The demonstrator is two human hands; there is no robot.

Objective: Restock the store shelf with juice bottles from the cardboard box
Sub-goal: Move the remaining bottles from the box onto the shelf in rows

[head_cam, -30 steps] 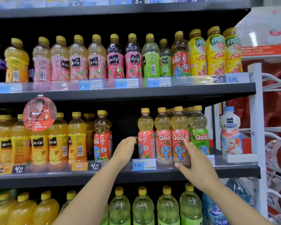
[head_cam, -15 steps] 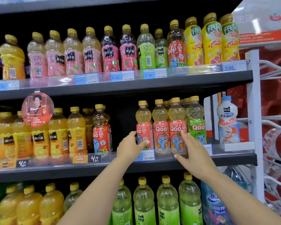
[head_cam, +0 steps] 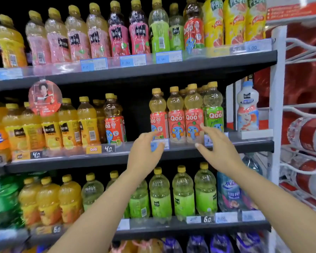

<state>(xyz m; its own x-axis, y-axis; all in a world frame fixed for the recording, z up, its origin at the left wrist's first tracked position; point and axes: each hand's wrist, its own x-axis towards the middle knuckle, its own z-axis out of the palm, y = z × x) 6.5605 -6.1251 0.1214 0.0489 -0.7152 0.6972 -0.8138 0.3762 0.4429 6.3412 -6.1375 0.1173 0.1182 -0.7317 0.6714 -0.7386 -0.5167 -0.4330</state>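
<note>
Three red-labelled Qoo juice bottles (head_cam: 176,121) stand in a row on the middle shelf (head_cam: 244,145), with a green-labelled Qoo bottle (head_cam: 213,114) to their right. My left hand (head_cam: 144,152) hovers in front of the leftmost red bottle (head_cam: 158,117), fingers apart, holding nothing. My right hand (head_cam: 217,148) is spread just in front of the third red bottle (head_cam: 193,117) and the green one, also holding nothing. Between another red Qoo bottle (head_cam: 114,123) and this group is a dark gap. The cardboard box is not in view.
Orange juice bottles (head_cam: 67,128) fill the middle shelf's left side under a round red tag (head_cam: 45,97). Pink and green bottles line the upper shelf (head_cam: 153,68); large green bottles (head_cam: 182,196) stand below. A white bottle (head_cam: 247,108) and wire racks (head_cam: 306,136) are at the right.
Both hands have drawn back slightly from the red Qoo bottles and now hover in front of them. The view has tilted downward, showing more of the lower shelves.
</note>
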